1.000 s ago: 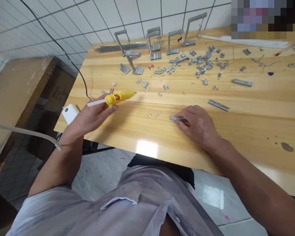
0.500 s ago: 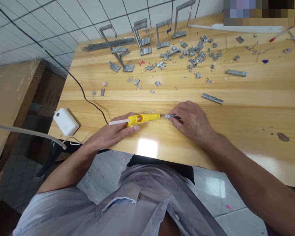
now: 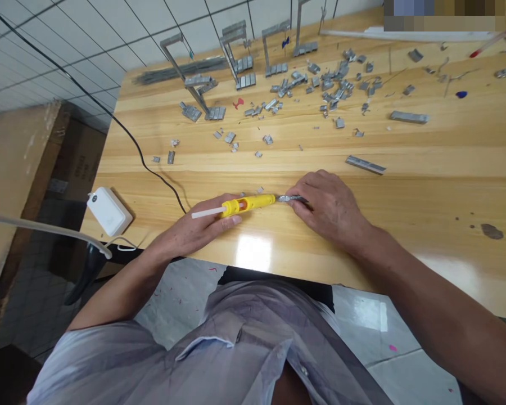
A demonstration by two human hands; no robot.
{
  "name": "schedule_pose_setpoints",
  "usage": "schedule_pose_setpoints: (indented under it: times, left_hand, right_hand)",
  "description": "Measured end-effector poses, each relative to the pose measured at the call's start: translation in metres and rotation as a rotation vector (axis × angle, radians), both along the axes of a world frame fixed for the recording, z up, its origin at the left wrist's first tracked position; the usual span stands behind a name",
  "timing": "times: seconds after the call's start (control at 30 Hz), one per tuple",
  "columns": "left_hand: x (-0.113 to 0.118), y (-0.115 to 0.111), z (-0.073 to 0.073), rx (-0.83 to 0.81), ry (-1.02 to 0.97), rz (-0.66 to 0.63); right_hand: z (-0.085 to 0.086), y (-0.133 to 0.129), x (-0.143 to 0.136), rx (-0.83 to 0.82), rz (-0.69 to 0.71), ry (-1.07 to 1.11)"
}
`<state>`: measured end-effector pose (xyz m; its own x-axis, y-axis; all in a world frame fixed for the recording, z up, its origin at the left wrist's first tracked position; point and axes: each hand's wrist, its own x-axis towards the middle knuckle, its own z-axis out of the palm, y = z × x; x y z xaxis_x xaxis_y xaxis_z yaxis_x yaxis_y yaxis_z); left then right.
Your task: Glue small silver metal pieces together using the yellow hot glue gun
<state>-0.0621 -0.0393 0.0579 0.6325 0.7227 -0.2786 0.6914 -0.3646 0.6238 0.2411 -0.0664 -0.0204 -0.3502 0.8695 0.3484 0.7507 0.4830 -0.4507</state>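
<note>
My left hand is wrapped round a yellow glue gun with a white stick jutting from its rear end. The gun's tip points right and meets a small grey metal piece. That piece is pinched between the thumb and fingers of my right hand, which hides its far end. Both hands rest low over the wooden table, near its front edge.
Bent metal frames stand along the tiled wall. Many small metal pieces lie scattered mid-table, with two longer bars at right. A white box sits at the left edge, near a black cable.
The glue gun has shifted slightly right, and its tip now meets the metal piece, where a small gap showed before. The view has moved a little.
</note>
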Motion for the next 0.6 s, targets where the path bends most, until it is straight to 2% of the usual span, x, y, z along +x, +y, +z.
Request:
schedule_pose_setpoints:
  times: [0.33, 0.6]
  left_hand:
    - [0.0071, -0.0004, 0.0044, -0.028, 0.004, 0.016]
    - [-0.0007, -0.0003, -0.0001, -0.02, -0.004, 0.017]
  right_hand:
    - [-0.0001, 0.0005, 0.0, 0.004, 0.012, -0.011]
    - [0.0003, 0.0007, 0.0006, 0.017, 0.012, -0.024]
